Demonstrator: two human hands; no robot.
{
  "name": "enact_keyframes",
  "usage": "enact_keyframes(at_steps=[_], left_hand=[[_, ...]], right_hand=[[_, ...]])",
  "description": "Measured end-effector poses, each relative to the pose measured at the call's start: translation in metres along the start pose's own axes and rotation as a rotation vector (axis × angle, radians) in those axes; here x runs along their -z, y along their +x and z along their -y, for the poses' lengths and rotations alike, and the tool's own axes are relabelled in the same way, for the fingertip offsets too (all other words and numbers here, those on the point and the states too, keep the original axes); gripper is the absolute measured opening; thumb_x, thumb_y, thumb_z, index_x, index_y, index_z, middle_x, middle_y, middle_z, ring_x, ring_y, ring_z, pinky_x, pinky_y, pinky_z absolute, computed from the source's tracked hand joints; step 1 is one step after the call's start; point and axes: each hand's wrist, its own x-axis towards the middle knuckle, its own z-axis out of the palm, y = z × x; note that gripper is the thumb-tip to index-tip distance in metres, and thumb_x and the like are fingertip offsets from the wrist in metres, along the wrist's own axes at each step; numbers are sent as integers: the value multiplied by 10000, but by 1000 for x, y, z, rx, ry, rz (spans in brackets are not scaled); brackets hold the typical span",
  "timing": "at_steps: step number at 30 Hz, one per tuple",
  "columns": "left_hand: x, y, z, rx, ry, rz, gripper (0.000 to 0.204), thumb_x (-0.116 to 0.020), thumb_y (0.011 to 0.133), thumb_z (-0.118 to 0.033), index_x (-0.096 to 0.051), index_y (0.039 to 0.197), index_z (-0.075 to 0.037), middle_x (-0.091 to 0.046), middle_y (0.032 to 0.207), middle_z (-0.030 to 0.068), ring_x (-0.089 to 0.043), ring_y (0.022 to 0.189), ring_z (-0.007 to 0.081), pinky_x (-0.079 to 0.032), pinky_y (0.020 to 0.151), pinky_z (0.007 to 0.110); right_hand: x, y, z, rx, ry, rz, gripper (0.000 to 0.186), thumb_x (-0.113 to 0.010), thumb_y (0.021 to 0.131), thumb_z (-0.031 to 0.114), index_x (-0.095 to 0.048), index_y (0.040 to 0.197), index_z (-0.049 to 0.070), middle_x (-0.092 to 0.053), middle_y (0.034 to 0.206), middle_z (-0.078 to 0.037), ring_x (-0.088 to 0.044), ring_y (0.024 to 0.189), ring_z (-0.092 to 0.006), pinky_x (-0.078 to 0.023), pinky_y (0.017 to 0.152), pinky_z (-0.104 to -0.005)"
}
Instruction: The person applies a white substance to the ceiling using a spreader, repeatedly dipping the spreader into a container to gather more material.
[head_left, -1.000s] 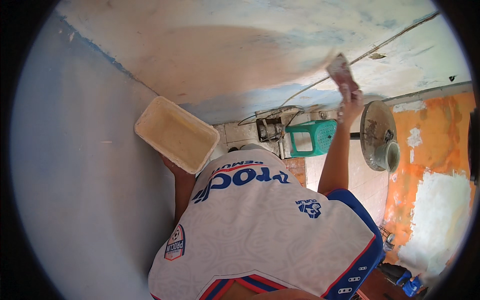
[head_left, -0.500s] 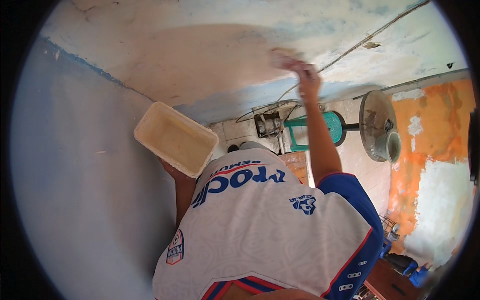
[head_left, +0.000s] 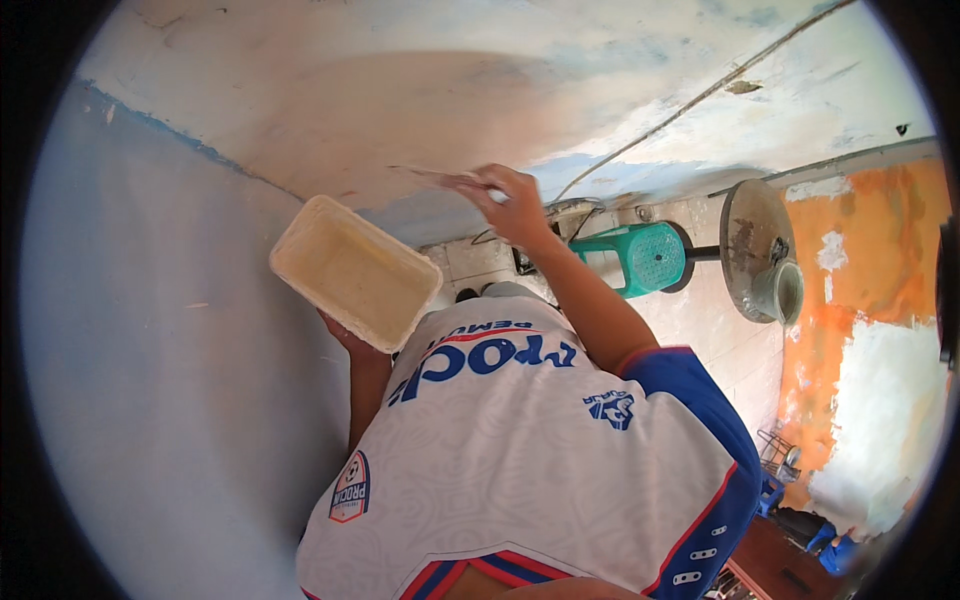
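Observation:
My left hand grips a cream rectangular tub from its underside, with most of the fingers hidden behind it. The tub is tilted so its inside shows, with a pale coating on walls and bottom. My right hand is closed around a putty knife, whose thin blade appears nearly edge-on and points left. The blade is in front of the patchy wall, above and to the right of the tub; I cannot tell whether it touches the wall.
A blue-grey wall rises at left. Beyond my right arm are a green plastic stool, a round grey stand with a pot, and an orange wall with white patches. A cable runs along the patchy wall.
My right hand has swung left and down with the putty knife, from over the wall's right part toward the tub. The tub has barely moved.

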Motion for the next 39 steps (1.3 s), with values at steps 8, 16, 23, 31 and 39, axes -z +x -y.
enact_keyframes(at_steps=[8,16,23,31,39], left_hand=[[-2,-3,-2,-12,2,12,601,-444,1017,-520,-456,1439,-93,-581,1359,78,-606,1202,274,-538,991,457],[-1,-1,0,-15,-24,16,604,-444,1017,-520,-455,1442,-91,-584,1355,82,-609,1198,273,-541,986,453],[1,-1,-2,-4,-6,31,607,-444,1017,-521,-453,1444,-89,-586,1352,86,-613,1194,272,-544,983,449],[-2,2,-4,-5,-24,44,615,-452,1014,-523,-453,1445,-85,-586,1354,92,-614,1193,275,-546,980,448],[-12,6,-5,17,15,80,626,-464,1009,-527,-453,1447,-79,-585,1357,99,-616,1192,279,-549,979,448]], right_hand=[[133,88,-10,-19,18,-508,88,-732,906,56,-667,954,21,-701,939,-77,-661,815,-134,-562,739,-275],[118,53,51,22,333,-351,161,-715,909,103,-682,1033,5,-699,1015,-107,-687,903,-179,-584,800,-303],[60,90,-12,-86,247,-442,136,-744,904,94,-697,984,-5,-713,923,-85,-666,773,-125,-543,707,-254],[202,62,-10,-13,212,-919,253,-710,924,140,-621,1088,-31,-698,1019,-163,-718,841,-229,-615,636,-281],[-41,63,28,56,40,-122,169,-792,873,178,-717,881,27,-715,810,-82,-666,690,-140,-544,624,-295]])
